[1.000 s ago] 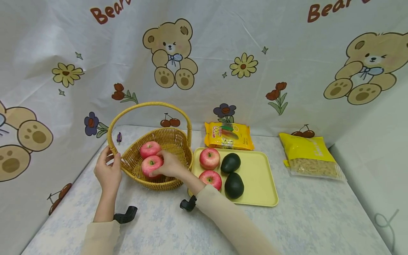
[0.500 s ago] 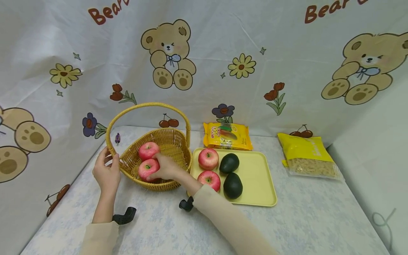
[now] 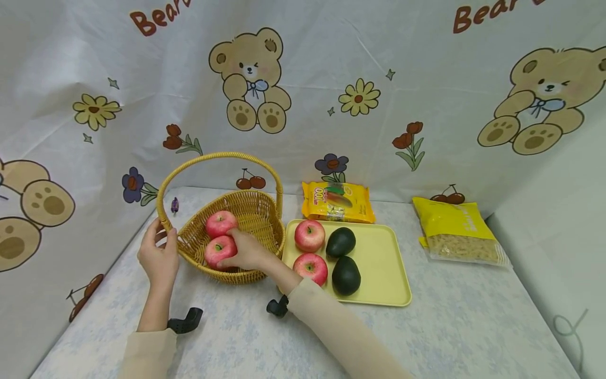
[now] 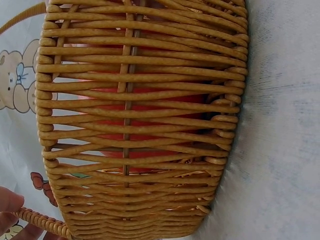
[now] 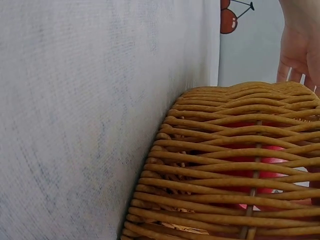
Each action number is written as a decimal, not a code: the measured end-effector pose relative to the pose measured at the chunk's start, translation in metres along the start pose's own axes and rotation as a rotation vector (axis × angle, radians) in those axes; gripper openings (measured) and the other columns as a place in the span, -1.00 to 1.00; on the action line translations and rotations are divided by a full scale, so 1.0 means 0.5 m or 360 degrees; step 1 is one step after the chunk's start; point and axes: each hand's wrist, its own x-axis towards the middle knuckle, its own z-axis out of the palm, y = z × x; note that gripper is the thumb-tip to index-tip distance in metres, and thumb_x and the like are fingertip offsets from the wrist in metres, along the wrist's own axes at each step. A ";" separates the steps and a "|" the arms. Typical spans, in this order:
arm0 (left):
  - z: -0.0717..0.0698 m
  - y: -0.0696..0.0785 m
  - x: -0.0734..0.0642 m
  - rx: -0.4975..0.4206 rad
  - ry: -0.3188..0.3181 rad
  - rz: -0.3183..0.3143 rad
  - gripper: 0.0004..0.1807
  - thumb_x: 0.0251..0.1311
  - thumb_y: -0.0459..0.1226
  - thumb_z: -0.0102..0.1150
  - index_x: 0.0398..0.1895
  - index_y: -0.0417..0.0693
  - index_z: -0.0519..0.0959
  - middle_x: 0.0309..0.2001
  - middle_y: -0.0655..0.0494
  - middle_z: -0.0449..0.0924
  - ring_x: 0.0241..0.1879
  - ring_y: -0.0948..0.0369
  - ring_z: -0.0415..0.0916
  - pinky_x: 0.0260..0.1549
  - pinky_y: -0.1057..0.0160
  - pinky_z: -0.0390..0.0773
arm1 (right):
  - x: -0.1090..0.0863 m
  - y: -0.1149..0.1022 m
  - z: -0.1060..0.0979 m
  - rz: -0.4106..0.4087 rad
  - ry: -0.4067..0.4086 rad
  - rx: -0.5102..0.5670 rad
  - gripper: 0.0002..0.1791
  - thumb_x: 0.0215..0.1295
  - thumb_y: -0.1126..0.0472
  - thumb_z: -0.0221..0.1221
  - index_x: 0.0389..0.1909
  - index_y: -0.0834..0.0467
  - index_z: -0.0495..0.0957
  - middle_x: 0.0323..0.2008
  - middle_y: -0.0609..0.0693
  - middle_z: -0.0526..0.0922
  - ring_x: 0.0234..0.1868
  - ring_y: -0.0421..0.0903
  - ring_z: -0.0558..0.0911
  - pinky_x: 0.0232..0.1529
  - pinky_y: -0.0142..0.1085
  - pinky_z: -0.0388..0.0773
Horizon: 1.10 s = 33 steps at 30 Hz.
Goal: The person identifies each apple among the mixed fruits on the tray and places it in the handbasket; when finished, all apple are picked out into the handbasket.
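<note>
In the head view, my left hand (image 3: 160, 258) holds the left foot of the handle (image 3: 218, 155) of a yellow-brown wicker basket (image 3: 232, 277). Two red apples lie inside, a far one (image 3: 221, 223) and a near one (image 3: 219, 253). My right hand (image 3: 248, 251) reaches over the right rim, its fingers and thumb around the near apple's right side. Red shows through the weave in both wrist views. Fingers (image 4: 10, 202) of my left hand curl at the handle in the left wrist view; the right wrist view shows part of that hand (image 5: 300, 50) beyond the basket.
Right of the basket, a pale yellow tray (image 3: 381, 263) bears two apples (image 3: 309, 236) and two dark green avocados (image 3: 346, 276). Behind it leans an orange-yellow snack packet (image 3: 337, 202). A yellow bag (image 3: 459, 231) lies farther right. A bear-print cloth (image 3: 303, 68) hangs behind the table.
The near apple has shifted slightly left and toward the near side, together with my right hand, within the first half second. Since then almost nothing has moved. My left hand stays at the handle.
</note>
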 end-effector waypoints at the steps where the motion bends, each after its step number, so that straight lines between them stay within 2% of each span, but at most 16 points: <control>1: 0.000 0.000 0.000 0.0000 0.0000 -0.0001 -0.59 0.33 -0.34 0.08 0.24 -0.16 0.50 0.08 -0.15 0.61 -0.20 0.67 0.30 -0.27 0.67 0.32 | -0.001 0.000 -0.001 -0.0001 0.0012 0.0007 -0.13 0.13 -0.06 0.38 0.40 0.15 0.25 0.30 0.05 0.45 0.31 -0.07 0.42 0.28 -0.27 0.41; 12: 0.002 -0.002 0.001 0.0015 -0.0010 0.0000 -0.58 0.33 -0.34 0.09 0.25 -0.16 0.50 0.08 -0.15 0.61 -0.21 0.69 0.28 -0.28 0.68 0.31 | -0.010 -0.004 -0.009 -0.0053 0.0144 -0.0052 -0.19 0.14 -0.07 0.36 0.37 0.13 0.32 0.29 0.04 0.47 0.33 -0.05 0.40 0.30 -0.25 0.39; 19: 0.001 -0.002 0.002 0.0008 -0.0008 -0.0009 -0.58 0.32 -0.35 0.09 0.25 -0.16 0.50 0.08 -0.15 0.61 -0.22 0.69 0.30 -0.28 0.68 0.32 | -0.033 -0.016 -0.028 -0.0107 0.0182 0.0002 -0.17 0.13 -0.06 0.37 0.40 0.09 0.31 0.30 0.01 0.46 0.31 -0.06 0.41 0.28 -0.24 0.42; 23: -0.001 0.000 0.002 0.0005 -0.0009 -0.0017 -0.57 0.32 -0.35 0.09 0.25 -0.15 0.50 0.07 -0.14 0.61 -0.21 0.67 0.30 -0.28 0.69 0.32 | -0.056 -0.023 -0.045 -0.0185 0.0198 0.0012 -0.17 0.12 -0.08 0.38 0.39 0.07 0.32 0.25 0.00 0.50 0.22 -0.08 0.48 0.21 -0.26 0.46; 27: -0.002 0.001 0.002 0.0010 -0.0013 -0.0035 -0.57 0.33 -0.33 0.09 0.27 -0.14 0.49 0.09 -0.13 0.60 -0.20 0.66 0.29 -0.27 0.67 0.32 | -0.086 -0.030 -0.063 -0.0273 0.0200 0.0049 -0.16 0.10 -0.09 0.39 0.39 0.05 0.32 0.29 -0.05 0.47 0.23 -0.08 0.50 0.22 -0.25 0.45; 33: -0.002 0.001 0.002 0.0010 -0.0021 -0.0033 -0.57 0.33 -0.32 0.08 0.27 -0.14 0.49 0.09 -0.13 0.60 -0.21 0.68 0.29 -0.27 0.67 0.32 | -0.143 -0.029 -0.087 -0.0362 0.0275 0.0188 -0.13 0.06 -0.04 0.43 0.39 0.04 0.31 0.28 -0.05 0.47 0.21 -0.03 0.50 0.20 -0.25 0.47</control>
